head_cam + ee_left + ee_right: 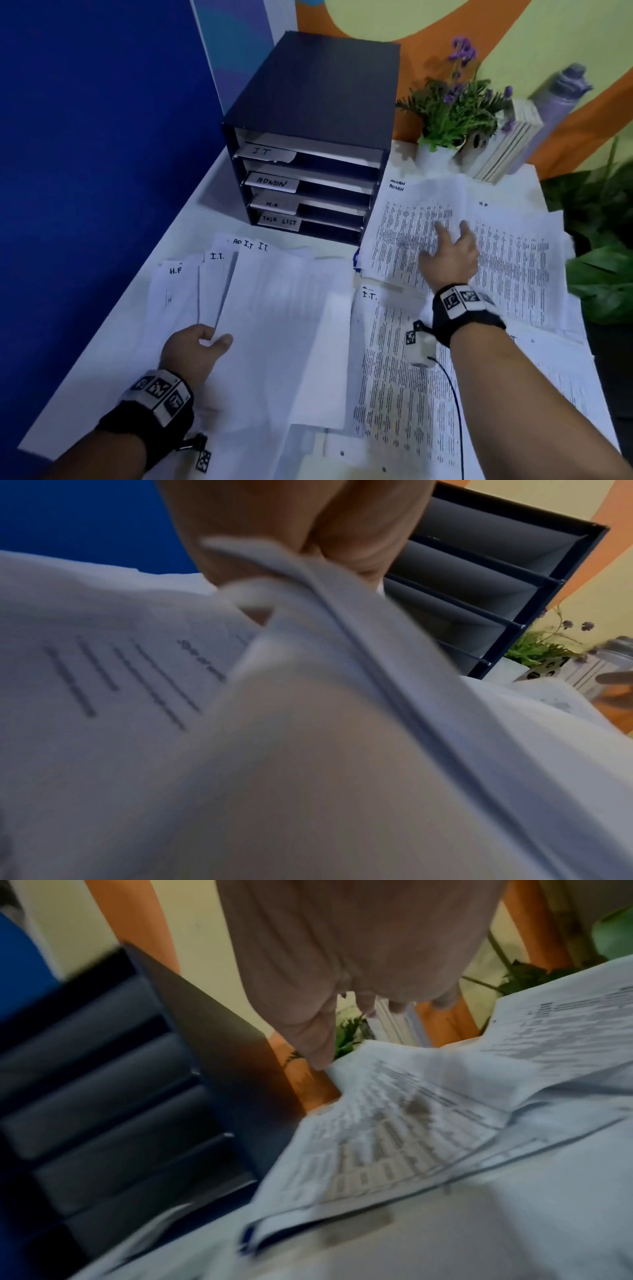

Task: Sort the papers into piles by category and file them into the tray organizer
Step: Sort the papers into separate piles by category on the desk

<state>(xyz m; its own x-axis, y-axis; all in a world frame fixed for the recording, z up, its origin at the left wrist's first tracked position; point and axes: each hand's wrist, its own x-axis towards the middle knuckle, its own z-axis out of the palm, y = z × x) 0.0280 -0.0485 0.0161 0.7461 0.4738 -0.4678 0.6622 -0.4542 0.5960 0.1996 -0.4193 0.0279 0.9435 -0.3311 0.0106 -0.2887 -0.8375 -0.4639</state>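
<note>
Left hand (197,349): pinches near edge of fanned papers (274,308).
Table edge (113,342): bare strip left of papers.
Right hand (448,251): fingers spread, grasping nothing, over printed sheets (513,260).
Tray organizer (308,137): far back, slots facing forward.

White table (191,219) — bears tray organizer (308,144), scattered papers (404,377), potted plant (452,113), books (507,144)

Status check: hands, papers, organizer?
Left hand grips fanned stack. Right hand open over ADMIN sheet. Tray organizer slots unobstructed; papers unfiled.
</note>
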